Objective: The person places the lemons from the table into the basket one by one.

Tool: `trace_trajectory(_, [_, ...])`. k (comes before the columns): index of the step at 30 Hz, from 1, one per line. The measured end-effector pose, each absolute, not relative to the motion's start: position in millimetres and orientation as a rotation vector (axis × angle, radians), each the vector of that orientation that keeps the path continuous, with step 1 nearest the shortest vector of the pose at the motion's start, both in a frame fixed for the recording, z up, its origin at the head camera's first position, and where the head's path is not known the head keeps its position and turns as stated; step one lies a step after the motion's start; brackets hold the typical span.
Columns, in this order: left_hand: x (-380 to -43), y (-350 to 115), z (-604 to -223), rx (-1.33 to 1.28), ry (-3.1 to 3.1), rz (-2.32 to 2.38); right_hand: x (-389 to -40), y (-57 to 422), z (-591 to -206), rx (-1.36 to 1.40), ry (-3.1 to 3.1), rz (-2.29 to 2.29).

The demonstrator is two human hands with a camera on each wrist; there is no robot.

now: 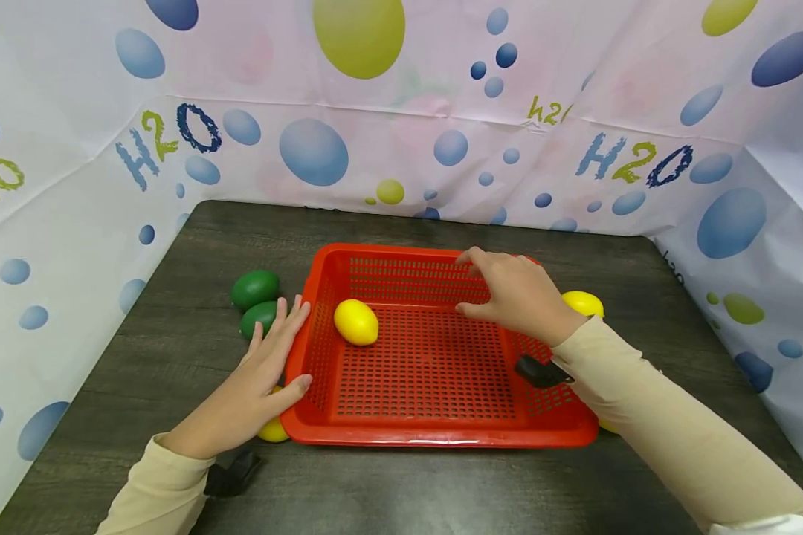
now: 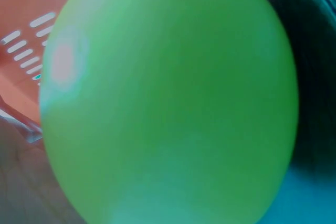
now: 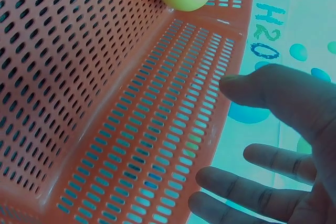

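Note:
A red perforated plastic basket (image 1: 428, 435) stands on the dark table, with one yellow lemon (image 1: 356, 322) at the left of its floor. My left hand (image 1: 254, 386) rests along the basket's left rim, its fingers extended and spread. Close under that hand lies another lemon (image 1: 273, 429), partly hidden; a rounded, green-tinted fruit (image 2: 173, 98) fills most of the left wrist view. Over the right half of the basket hovers my right hand (image 1: 518, 291), thumb and fingers apart with nothing between them. The right wrist view shows these parted fingers (image 3: 252, 190) beside the basket wall (image 3: 157, 129).
Two dark green fruits, one farther back (image 1: 255, 290) and one nearer (image 1: 258, 319), lie left of the basket. To its right sits a yellow lemon (image 1: 584, 303), partly behind my right arm. A bubble-printed sheet (image 1: 388, 148) rises behind the table and at both sides.

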State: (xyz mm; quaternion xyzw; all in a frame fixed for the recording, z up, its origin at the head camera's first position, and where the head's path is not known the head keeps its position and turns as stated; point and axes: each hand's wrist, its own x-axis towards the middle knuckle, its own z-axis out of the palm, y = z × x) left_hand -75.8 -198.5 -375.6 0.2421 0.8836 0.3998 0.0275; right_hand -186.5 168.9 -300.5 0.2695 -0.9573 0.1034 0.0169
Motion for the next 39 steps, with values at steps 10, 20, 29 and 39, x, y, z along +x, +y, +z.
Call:
trace_trajectory(10, [-75.7,-198.7,-375.3,0.75,2.726,1.24,-186.9,182.5,-298.6,0.812,-3.003,0.284])
trace_trajectory(20, [-75.3,-198.1,-374.0,0.75,2.729,1.234,-183.7,194.4,-303.0,0.751,-3.03,0.295])
trace_trajectory(29, [-74.2,-198.1,-374.6,0.737,2.726,1.238,-179.9,202.7,-308.4,0.718,-3.058,0.315])
trace_trajectory(39, [-75.1,-198.4,-375.4,0.741,2.736,1.222,-175.4,208.8,-310.9,0.728,-3.04,0.323])
